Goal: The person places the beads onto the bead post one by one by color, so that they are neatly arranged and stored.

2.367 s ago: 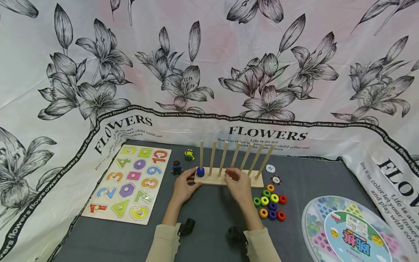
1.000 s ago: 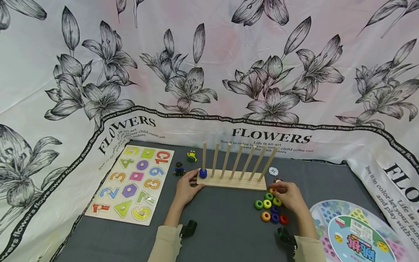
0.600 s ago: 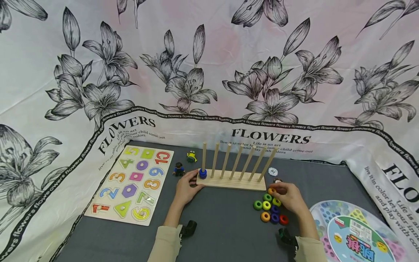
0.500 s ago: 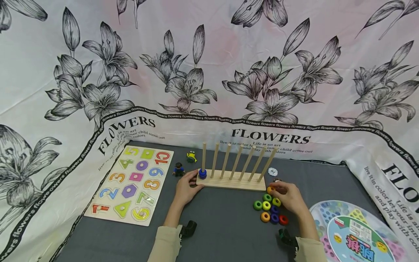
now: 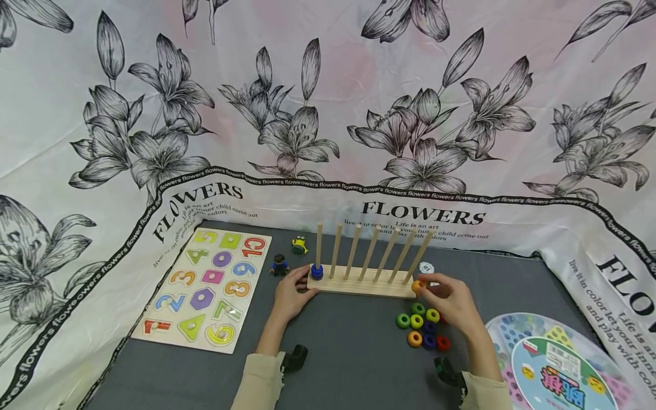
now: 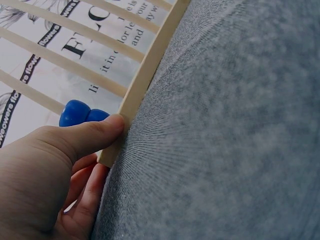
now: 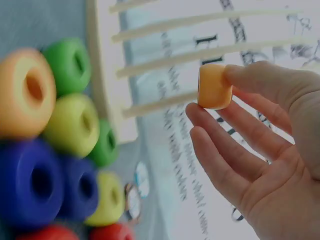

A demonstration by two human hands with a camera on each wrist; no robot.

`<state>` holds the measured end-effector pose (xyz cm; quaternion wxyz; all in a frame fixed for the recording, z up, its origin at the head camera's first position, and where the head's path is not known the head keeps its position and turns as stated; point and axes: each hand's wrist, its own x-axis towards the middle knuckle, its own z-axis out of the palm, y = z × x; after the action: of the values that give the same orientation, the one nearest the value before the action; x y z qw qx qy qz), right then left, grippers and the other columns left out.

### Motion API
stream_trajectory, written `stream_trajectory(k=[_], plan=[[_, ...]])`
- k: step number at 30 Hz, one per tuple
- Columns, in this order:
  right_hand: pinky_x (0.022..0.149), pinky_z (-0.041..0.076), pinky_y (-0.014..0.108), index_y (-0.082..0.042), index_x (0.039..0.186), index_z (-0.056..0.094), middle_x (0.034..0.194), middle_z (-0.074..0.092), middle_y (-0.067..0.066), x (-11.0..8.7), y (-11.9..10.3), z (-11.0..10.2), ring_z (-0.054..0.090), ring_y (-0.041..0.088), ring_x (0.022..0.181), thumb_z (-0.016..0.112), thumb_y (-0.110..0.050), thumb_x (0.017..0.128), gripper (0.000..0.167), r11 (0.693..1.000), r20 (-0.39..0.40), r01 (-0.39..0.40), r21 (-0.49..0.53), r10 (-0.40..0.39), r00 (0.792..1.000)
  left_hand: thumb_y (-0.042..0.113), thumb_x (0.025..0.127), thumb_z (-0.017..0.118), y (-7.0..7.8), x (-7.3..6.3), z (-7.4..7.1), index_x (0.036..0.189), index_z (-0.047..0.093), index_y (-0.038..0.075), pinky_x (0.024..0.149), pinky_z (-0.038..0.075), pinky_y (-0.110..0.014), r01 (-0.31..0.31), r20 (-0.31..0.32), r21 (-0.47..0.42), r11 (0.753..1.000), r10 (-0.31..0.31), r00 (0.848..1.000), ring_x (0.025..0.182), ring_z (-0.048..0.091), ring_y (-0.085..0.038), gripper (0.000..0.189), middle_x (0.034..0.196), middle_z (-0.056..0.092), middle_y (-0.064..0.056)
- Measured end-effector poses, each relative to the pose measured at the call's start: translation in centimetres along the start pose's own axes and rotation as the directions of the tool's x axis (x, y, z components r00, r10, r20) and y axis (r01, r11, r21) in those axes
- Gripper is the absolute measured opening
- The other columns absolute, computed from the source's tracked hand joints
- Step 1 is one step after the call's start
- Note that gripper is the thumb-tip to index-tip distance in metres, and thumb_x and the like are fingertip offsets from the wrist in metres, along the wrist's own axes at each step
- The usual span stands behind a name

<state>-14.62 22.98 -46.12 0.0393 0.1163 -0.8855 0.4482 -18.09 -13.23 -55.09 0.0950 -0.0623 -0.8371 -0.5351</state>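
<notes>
Rack [image 5: 361,286] is held at its left end by the left hand [image 5: 291,295], right by the blue rings [image 5: 317,273]; over near the right end, the right hand [image 5: 451,300] pinches an orange ring [image 5: 417,286], closest to the rightmost peg [image 5: 419,256], hole hidden tbh.

Soft, even light, the right wrist view hazy, its near beads [image 7: 62,125] blurry

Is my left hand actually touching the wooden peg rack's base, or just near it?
Touching. The left wrist view shows the left hand with its thumb against the wooden base.
</notes>
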Motion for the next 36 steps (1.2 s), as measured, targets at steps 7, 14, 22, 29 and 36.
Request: stream_trajectory(k=[7, 14, 22, 29, 36], plan=[[0.072, 0.059, 0.022, -0.003, 0.117, 0.07, 0.111, 0.071, 0.014, 0.5, -3.4, 0.6, 0.071, 0.015, 0.087, 0.072, -0.01, 0.091, 0.027, 0.994, -0.004, 0.065, 0.083, -0.064, 0.998, 0.007, 0.078, 0.084, 0.1, 0.0, 0.0, 0.133, 0.059, -0.004, 0.086, 0.059, -0.032, 0.006, 0.0, 0.017, 1.0, -0.006, 1.0, 0.103, 0.065, -0.029, 0.061, 0.129, 0.061, -0.018], [0.069, 0.06, 0.026, -0.003, 0.114, 0.072, 0.103, 0.073, 0.013, 1.7, -5.8, 1.7, 0.07, 0.021, 0.081, 0.072, -0.011, 0.091, 0.025, 0.979, 0.012, 0.125, 0.162, -0.128, 0.992, 0.006, 0.078, 0.084, 0.3, 0.0, 0.0, 0.133, 0.059, -0.004, 0.085, 0.059, -0.032, -0.01, -0.003, 0.025, 1.0, 0.01, 1.0, 0.102, 0.066, -0.029, 0.061, 0.128, 0.061, -0.018], [0.072, 0.06, 0.025, -0.002, 0.11, 0.073, 0.103, 0.07, 0.013, 3.2, -8.3, 3.2, 0.067, 0.012, 0.083, 0.074, -0.001, 0.087, 0.023, 0.952, -0.053, 0.266, 0.153, -0.261, 0.964, 0.007, 0.077, 0.084, 0.2, -0.1, 0.0, 0.132, 0.06, -0.004, 0.084, 0.059, -0.032, -0.004, -0.009, 0.023, 1.0, 0.004, 1.0, 0.101, 0.065, -0.029, 0.061, 0.128, 0.062, -0.017], [0.071, 0.058, 0.021, 0.011, 0.11, 0.069, 0.102, 0.069, 0.023, 3.7, -12.5, 3.7, 0.067, 0.017, 0.088, 0.07, 0.013, 0.083, 0.026, 0.92, -0.112, 0.347, 0.179, -0.332, 0.937, 0.007, 0.078, 0.084, 0.1, 0.0, 0.0, 0.132, 0.06, -0.004, 0.085, 0.059, -0.033, 0.004, -0.013, 0.02, 1.0, -0.003, 1.0, 0.101, 0.065, -0.029, 0.061, 0.128, 0.062, -0.017], [0.071, 0.057, 0.021, 0.015, 0.109, 0.067, 0.1, 0.068, 0.028, 4.2, -15.5, 4.7, 0.067, 0.014, 0.085, 0.069, 0.015, 0.083, 0.026, 0.885, -0.178, 0.388, 0.258, -0.351, 0.919, 0.005, 0.077, 0.084, 0.2, -0.1, 0.0, 0.131, 0.06, -0.005, 0.084, 0.06, -0.033, -0.013, -0.018, 0.024, 1.0, 0.013, 1.0, 0.1, 0.066, -0.029, 0.06, 0.127, 0.062, -0.018]])
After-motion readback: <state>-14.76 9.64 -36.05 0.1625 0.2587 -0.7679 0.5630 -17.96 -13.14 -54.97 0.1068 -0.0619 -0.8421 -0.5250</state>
